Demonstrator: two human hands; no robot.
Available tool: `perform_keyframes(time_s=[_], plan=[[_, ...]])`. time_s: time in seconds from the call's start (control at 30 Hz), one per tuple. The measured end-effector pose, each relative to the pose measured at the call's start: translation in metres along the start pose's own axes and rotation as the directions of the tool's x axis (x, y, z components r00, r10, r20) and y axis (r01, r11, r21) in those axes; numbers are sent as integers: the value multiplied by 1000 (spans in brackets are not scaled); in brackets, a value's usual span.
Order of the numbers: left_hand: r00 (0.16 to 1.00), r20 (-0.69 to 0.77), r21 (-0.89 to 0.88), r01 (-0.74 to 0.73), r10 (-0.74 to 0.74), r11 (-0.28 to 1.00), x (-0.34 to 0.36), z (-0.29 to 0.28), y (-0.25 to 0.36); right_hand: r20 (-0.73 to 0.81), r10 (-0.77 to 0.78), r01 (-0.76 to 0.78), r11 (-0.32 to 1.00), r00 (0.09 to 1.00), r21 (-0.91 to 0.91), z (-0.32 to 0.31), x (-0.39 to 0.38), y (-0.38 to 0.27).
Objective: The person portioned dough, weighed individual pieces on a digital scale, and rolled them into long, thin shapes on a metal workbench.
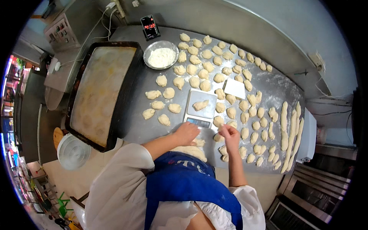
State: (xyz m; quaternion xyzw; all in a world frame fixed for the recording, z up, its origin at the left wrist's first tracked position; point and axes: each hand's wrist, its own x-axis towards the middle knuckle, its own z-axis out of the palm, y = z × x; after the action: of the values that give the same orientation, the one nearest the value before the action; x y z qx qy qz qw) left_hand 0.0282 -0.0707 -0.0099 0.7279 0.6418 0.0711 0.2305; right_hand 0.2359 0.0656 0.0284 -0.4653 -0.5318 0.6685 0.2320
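Note:
A digital scale (196, 115) sits mid-table with a dough lump (200, 105) on its plate. My left hand (186, 133) rests just below the scale on a larger mass of dough (191, 152) at the table's near edge, its fingers curled on it. My right hand (229, 134), right of the scale, is closed in a pinch on what looks like a small dough piece. Several dough pieces (168, 93) cover the table around both hands, and long dough strips (284, 126) lie at the right.
A black-rimmed baking tray (99, 96) stands at the left. A bowl of flour (161, 55) and a phone on a stand (149, 27) are at the back. A white scraper (234, 89) lies right of the scale. A white fan (73, 151) stands below the tray.

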Motion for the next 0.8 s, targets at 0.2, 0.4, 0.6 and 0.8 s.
perform_keyframes(time_s=[0.2, 0.4, 0.6, 0.8], plan=[[970, 58, -361, 241, -236, 901, -31, 49, 9, -85, 101, -95, 993, 991, 65, 15, -22, 31], [958, -30, -788, 153, -286, 596, -42, 48, -2, -95, 157, -137, 972, 983, 189, 45, -29, 64], [921, 121, -834, 298, -371, 465, -40, 24, 9, -40, -183, 163, 941, 982, -298, 63, -41, 68], [940, 10, -679, 257, -342, 687, -47, 37, 14, 119, -544, 500, 635, 831, -589, 61, -28, 50]])
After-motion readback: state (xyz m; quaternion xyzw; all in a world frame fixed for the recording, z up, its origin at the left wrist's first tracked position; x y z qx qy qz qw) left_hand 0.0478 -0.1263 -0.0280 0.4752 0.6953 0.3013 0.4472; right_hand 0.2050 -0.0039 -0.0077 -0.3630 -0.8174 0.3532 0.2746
